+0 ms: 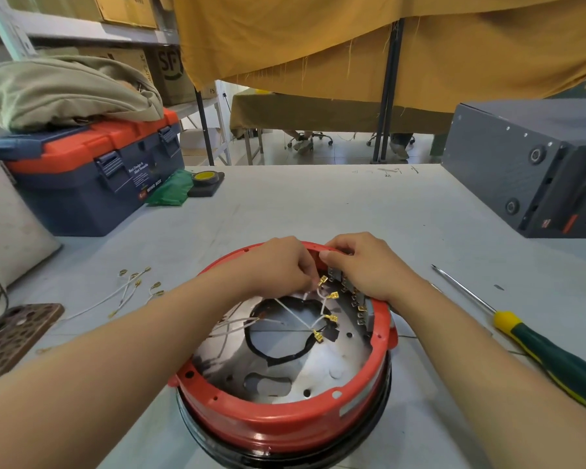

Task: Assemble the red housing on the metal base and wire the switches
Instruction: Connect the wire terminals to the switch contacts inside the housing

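Red plastic, the round housing (285,424) already sits over the shiny metal base (322,367) near the front of the pale grey tabletop (318,204), so the work in hand looks to be the wiring. Both hands reach over the far rim, where a row of small metal switch terminals (347,292) lines the inner wall. The left hand (278,262) pinches a thin white wire with a brass spade connector (322,281) between curled fingers, just beside the terminals. The right hand (369,265) curls over the rim; it seems to steady the switch block, though what its fingertips hold is hidden. To seat this connector well, I would line its mouth square with the blade of the chosen terminal and push straight along the blade, not at an angle, with the right hand bracing the switch from behind. Three more brass connectors (332,318) hang loose on white leads over the base opening; keeping them clear of the one being pushed should avoid tangles and a wrong pairing. Spare white leads (129,289) lie on the tabletop to the left, and a green and yellow handled screwdriver (538,350) lies to the right, untouched.
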Demonstrator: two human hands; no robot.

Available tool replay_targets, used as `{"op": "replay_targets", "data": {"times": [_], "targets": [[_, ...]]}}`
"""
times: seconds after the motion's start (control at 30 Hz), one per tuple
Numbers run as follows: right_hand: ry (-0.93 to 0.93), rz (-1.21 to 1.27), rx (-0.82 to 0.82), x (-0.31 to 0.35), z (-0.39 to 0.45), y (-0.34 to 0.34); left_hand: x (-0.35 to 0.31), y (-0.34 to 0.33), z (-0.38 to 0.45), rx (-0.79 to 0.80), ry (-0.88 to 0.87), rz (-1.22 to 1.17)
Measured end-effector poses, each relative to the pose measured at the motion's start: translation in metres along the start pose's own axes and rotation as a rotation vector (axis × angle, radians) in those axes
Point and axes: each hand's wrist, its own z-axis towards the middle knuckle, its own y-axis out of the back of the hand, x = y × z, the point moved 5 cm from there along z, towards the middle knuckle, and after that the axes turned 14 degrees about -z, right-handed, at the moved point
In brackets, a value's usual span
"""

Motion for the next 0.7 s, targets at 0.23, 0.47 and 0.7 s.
{"op": "replay_targets", "data": {"times": [0.23,0.47,0.7], "targets": [[-0.054,0.125,0.005,-0.009,-0.001,-0.002,0.015,-0.004,-0.003,-0.023,0.055,-0.226],[-0.052,0.164,0.020,-0.012,0.000,-0.004,0.016,-0.007,0.000,-0.026,0.019,-0.275],[-0.035,0.163,0.013,-0.013,0.002,-0.005,0.018,-0.012,0.005,-0.105,0.010,-0.254]]}}
